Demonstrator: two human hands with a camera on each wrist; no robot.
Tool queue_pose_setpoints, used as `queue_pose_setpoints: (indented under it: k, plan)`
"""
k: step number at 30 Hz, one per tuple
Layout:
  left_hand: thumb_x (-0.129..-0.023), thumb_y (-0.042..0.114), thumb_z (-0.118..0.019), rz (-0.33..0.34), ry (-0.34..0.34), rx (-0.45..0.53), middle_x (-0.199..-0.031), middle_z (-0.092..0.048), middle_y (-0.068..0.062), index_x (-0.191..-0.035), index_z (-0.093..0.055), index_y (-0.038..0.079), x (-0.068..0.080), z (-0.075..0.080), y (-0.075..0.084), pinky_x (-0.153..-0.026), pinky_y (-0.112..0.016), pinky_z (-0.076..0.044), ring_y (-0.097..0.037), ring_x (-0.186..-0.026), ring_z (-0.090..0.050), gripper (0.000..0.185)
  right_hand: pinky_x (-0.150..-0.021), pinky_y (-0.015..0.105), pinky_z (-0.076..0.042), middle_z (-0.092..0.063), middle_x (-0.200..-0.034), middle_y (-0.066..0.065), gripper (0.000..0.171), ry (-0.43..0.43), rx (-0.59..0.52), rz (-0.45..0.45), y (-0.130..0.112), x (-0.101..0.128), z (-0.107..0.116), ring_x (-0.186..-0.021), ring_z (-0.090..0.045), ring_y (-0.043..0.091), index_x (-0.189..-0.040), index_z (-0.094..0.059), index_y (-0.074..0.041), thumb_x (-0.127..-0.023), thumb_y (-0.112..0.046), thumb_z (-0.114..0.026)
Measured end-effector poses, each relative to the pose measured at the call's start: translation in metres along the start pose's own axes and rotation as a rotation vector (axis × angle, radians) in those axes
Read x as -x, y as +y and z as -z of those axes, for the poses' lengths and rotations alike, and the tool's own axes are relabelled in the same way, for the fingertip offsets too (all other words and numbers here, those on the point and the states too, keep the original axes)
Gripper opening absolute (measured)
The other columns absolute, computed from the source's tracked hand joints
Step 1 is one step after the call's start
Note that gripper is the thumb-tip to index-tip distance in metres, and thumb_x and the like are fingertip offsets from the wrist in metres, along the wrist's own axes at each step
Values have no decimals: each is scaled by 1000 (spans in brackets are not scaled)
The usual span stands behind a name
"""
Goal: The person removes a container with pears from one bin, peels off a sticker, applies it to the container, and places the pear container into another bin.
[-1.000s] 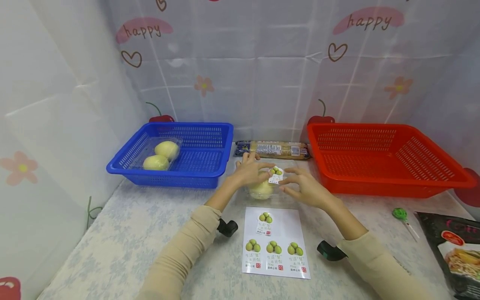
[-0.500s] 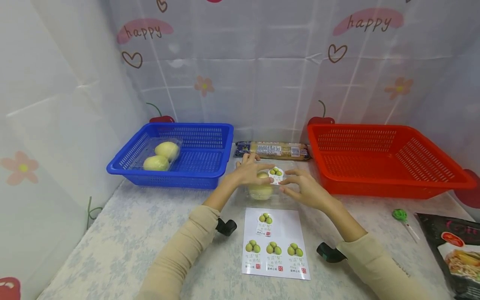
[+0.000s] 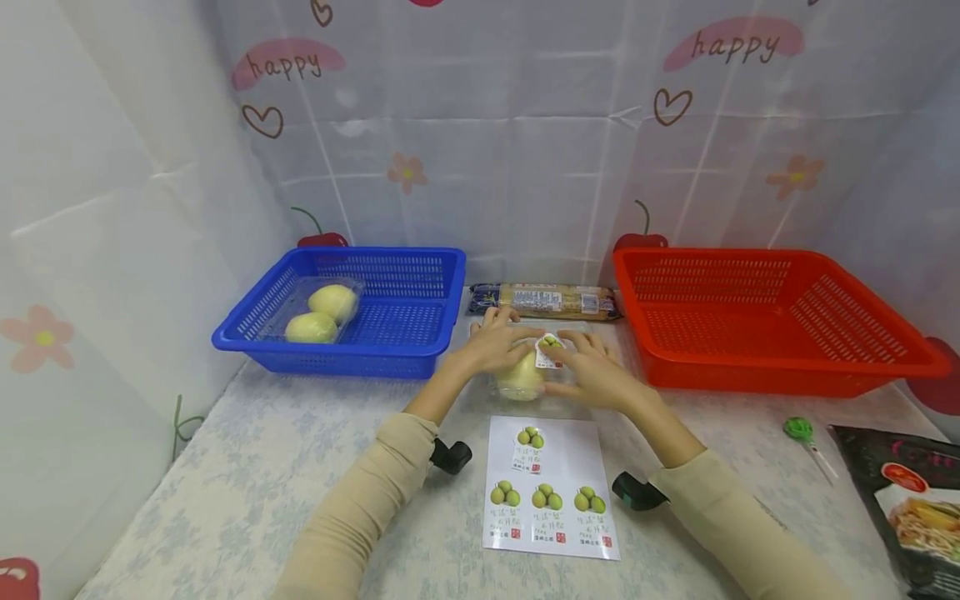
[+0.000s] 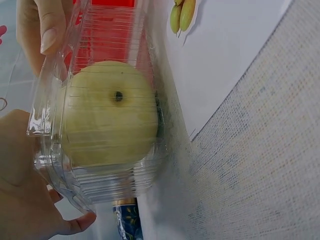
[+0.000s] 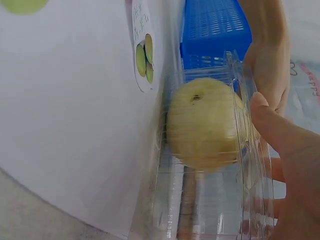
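A clear plastic box point(image 3: 558, 393) with a yellow-green pear point(image 3: 520, 377) inside lies on the table between both hands. My left hand point(image 3: 491, 346) grips its left end; in the left wrist view the palm point(image 4: 20, 190) and curled fingers wrap the box point(image 4: 100, 185) round the pear point(image 4: 110, 120). My right hand point(image 3: 596, 372) lies over the lid and presses a small pear sticker point(image 3: 547, 352) down with straight fingers. In the right wrist view its thumb point(image 5: 272, 127) rests on the lid beside the pear point(image 5: 202, 125). A white sticker sheet point(image 3: 551, 483) lies just in front.
A blue basket point(image 3: 450, 287) at back left holds another clear box with two pears point(image 3: 322, 312). A red basket point(image 3: 750, 371) stands at back right. A biscuit packet point(image 3: 547, 300) lies by the curtain. A green lollipop point(image 3: 801, 429) and a black noodle packet point(image 3: 907, 500) lie right.
The sticker, held up between both hands before, now lies on the lid. My right hand has moved left and down over it. The left hand stays on the box.
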State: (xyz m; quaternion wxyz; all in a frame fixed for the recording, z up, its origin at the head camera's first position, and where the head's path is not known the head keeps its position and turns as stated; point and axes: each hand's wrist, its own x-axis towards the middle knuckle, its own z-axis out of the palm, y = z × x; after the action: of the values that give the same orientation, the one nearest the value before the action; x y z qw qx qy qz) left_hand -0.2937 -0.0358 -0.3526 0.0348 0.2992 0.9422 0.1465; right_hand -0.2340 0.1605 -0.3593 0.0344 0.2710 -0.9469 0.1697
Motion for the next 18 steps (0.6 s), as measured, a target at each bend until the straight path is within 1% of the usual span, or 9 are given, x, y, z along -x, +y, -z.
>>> queue_pose_setpoints:
  k: [5,10,14,18]
  plan:
    - [-101,37,-38,-4,22,-11,-141,-37,-10,-136,-50,34,-1,-2,-2,-98,-62,-31,-31,-128,-26,37,-94,76,-22,-32,-145,23,65,-45,-1,-25,-4,-5,0,-129,-25,47,-141,-46,-20,-86,-49,-63]
    - [-101,35,-39,5,36,-25,-140,-37,-9,-136,-50,35,-1,-4,-2,-97,-61,-32,-30,-128,-26,37,-91,78,-23,-35,-144,22,56,-39,8,-14,-7,-5,0,-128,-27,46,-136,-53,-18,-88,-45,-62]
    - [-101,35,-39,9,37,-16,-140,-37,-9,-136,-50,34,-1,-5,-3,-96,-61,-31,-30,-128,-24,37,-90,78,-23,-39,-142,20,46,-13,25,16,-9,0,0,-127,-29,44,-129,-59,-17,-89,-40,-62]
    - [-101,35,-38,6,40,-8,-141,-36,-10,-136,-50,34,-1,-5,-3,-96,-61,-31,-30,-127,-24,37,-91,75,-28,-45,-137,22,34,37,30,85,-9,6,1,-125,-35,43,-121,-66,-15,-89,-25,-65]
